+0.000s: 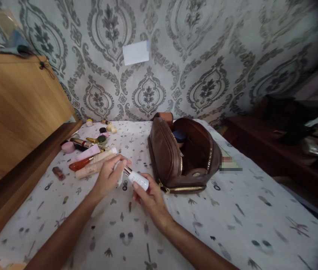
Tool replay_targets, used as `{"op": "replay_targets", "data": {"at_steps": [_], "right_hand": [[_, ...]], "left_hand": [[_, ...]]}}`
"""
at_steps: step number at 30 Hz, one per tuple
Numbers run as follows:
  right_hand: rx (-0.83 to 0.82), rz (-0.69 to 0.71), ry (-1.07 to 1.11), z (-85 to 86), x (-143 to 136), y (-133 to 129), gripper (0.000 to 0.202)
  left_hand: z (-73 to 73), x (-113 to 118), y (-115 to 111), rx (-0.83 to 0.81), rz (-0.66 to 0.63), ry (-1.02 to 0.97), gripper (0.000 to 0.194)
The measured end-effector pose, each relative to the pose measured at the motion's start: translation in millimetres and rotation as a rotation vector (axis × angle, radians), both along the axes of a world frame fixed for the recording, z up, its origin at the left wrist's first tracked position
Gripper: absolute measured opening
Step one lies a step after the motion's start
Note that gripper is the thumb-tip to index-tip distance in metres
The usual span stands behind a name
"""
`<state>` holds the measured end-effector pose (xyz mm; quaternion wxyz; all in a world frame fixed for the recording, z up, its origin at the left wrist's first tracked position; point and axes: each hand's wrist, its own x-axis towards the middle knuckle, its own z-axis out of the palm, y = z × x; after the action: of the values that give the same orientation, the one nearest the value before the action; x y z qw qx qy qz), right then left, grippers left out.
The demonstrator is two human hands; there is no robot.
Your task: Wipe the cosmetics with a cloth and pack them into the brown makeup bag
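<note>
Between my hands is a small white cosmetic bottle with a shiny rose-gold collar, tilted with its top toward the left. My right hand is closed round the bottle's body, thumb along its side. At the collar end, my left hand is closed on the bottle's top, its fingers partly hiding that part. A thin white piece shows under the left fingers; I cannot tell what it is. Just beyond my right hand stands a brown leather toiletry bag, unzipped, with a dark blue round item inside.
Cosmetic tubes, jars and sticks lie at the left, among them a pink jar, an amber tube and a beige tube. A wooden cabinet borders the left. The patterned white sheet meets the wallpapered wall behind.
</note>
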<state>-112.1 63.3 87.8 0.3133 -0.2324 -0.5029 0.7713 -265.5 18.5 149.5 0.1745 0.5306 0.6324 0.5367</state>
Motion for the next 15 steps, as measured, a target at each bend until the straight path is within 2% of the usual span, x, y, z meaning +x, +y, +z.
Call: {"op": "replay_targets", "data": {"at_steps": [4,7,9,13,15], "right_hand": [[0.097,0.05,-0.087,-3.9,3,-7,0.039],[0.089,0.069,-0.103,-7.9,4,-6,0.039],[0.043,0.054,-0.073,-9.8,3,-4,0.039],[-0.1,0.032,0.06,-10.4,-1,0,0.04],[-0.137,0.052,0.108,-9.6,-3,-1,0.041]], "left_hand": [[-11.8,13,6,-0.002,0.088,0.155,0.036],[-17.4,12,8,-0.021,0.079,0.14,0.036],[-21.1,11,9,-0.008,0.073,-0.03,0.035],[-30.7,17,12,0.078,0.151,-0.704,0.052],[-36.4,26,13,0.106,0.154,-0.923,0.057]]}}
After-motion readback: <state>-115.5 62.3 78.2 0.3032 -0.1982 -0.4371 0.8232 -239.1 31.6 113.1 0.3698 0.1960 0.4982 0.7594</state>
